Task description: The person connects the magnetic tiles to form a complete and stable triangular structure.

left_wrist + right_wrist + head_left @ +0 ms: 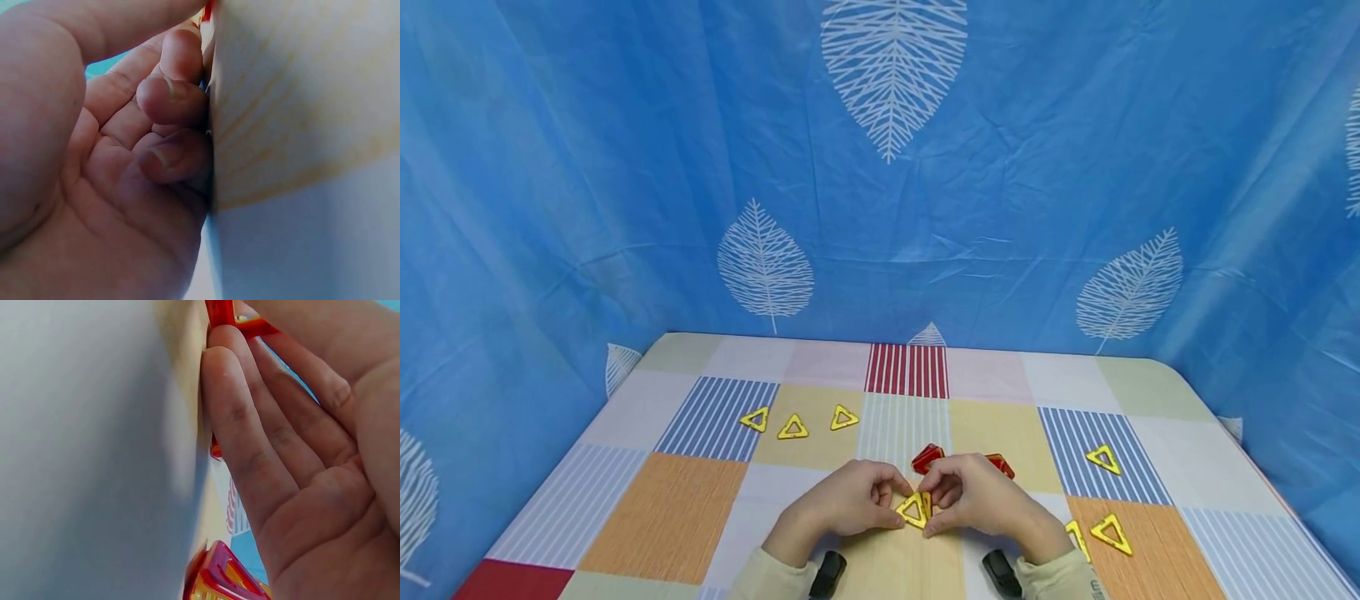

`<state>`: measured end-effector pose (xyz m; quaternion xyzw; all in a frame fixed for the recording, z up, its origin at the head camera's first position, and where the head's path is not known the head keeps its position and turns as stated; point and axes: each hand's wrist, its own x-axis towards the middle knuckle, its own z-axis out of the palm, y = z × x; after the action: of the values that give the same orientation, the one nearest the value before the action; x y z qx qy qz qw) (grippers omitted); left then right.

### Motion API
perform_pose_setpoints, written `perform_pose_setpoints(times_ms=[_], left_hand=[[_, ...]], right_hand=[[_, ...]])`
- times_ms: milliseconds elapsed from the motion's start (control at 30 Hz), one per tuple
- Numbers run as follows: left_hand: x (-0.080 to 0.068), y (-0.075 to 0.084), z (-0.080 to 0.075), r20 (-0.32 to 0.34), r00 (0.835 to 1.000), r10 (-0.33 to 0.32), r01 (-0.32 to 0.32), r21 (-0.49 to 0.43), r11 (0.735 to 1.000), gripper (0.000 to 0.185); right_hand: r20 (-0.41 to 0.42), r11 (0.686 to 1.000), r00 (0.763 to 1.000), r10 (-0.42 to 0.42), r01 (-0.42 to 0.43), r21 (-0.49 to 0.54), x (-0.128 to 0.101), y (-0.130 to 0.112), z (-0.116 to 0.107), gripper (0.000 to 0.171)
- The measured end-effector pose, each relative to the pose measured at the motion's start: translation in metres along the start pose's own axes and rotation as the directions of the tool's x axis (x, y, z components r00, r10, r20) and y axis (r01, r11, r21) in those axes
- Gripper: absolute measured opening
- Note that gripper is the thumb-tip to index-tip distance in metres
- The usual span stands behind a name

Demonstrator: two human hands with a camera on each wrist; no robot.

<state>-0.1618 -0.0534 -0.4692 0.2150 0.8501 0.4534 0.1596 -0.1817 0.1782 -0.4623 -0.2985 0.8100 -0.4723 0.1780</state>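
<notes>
Just in front of the body, my left hand (857,500) pinches a yellow triangular tile (913,510) with an open centre between thumb and index finger. A second yellow triangular tile (927,503) stands more edge-on against it, and my right hand (977,498) pinches this one. Both hands meet low over the tablecloth. In the right wrist view, red-orange tile edges (221,312) show at the fingertips, while the other fingers (232,394) stretch along the cloth. The remaining left fingers (172,97) are curled loosely beside the table surface.
Red tiles (927,457) lie just beyond the hands, one partly behind the right hand. Several yellow triangles (792,427) are spread at the far left, others (1111,533) at the right. A blue curtain (895,250) hangs behind the patchwork tablecloth (647,517).
</notes>
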Motion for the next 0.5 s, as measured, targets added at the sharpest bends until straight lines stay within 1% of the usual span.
perform_pose_setpoints(times_ms=[267,500], left_hand=[[0.0015,0.0000,0.0002,-0.006,1.000,0.007,-0.007,0.015,1.000,0.022],[0.0004,0.0008,-0.0028,0.011,1.000,0.000,0.001,-0.015,1.000,0.028]], right_hand=[[-0.008,1.000,1.000,-0.015,0.015,0.002,-0.0004,0.0025,0.0000,0.032],[-0.018,1.000,1.000,-0.014,0.014,0.016,0.0010,0.0029,0.0013,0.031]])
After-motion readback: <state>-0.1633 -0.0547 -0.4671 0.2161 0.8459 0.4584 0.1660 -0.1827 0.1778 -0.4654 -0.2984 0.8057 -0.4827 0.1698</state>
